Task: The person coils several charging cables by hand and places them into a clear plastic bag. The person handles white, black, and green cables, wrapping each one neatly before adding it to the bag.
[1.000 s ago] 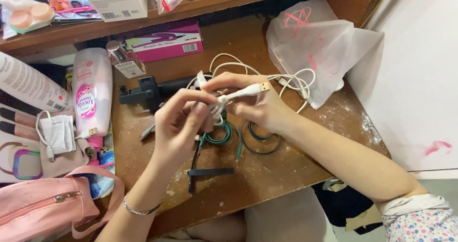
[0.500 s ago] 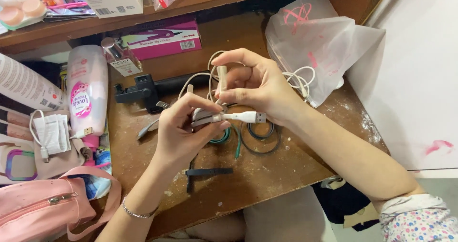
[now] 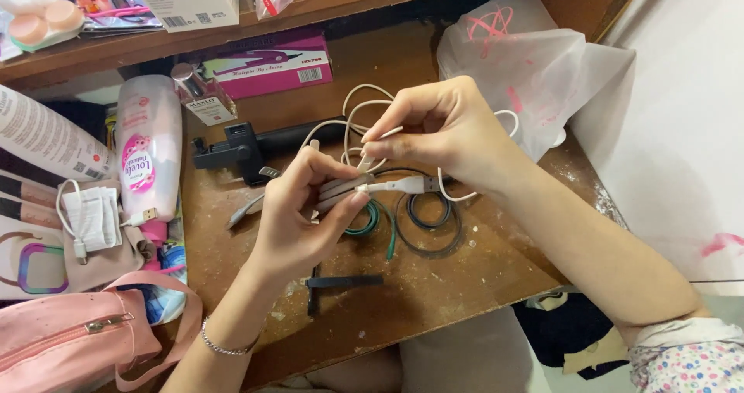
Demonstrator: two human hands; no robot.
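Note:
My left hand [image 3: 298, 218] pinches a bundle of white cable [image 3: 350, 112] just behind its flat metal plug [image 3: 411, 184], which points right. My right hand [image 3: 449, 129] is above it, fingers curled around a loop of the same white cable, pulling it over the bundle. Both hands hover over the middle of a worn wooden desk [image 3: 434, 284]. Under them lie a green hair tie [image 3: 364, 221] and black hair ties [image 3: 426, 218].
A black gadget [image 3: 240, 149] lies behind the hands, a pink lotion bottle [image 3: 147, 149] and a white adapter [image 3: 89, 218] at left, a pink pouch [image 3: 74, 339] at lower left. A translucent plastic bag [image 3: 535, 75] sits at right. A black strip [image 3: 341, 282] lies near the front edge.
The plug end has come down from pointing up-right to lying level in my left hand. My right hand rose, then brought a cable loop toward the bundle.

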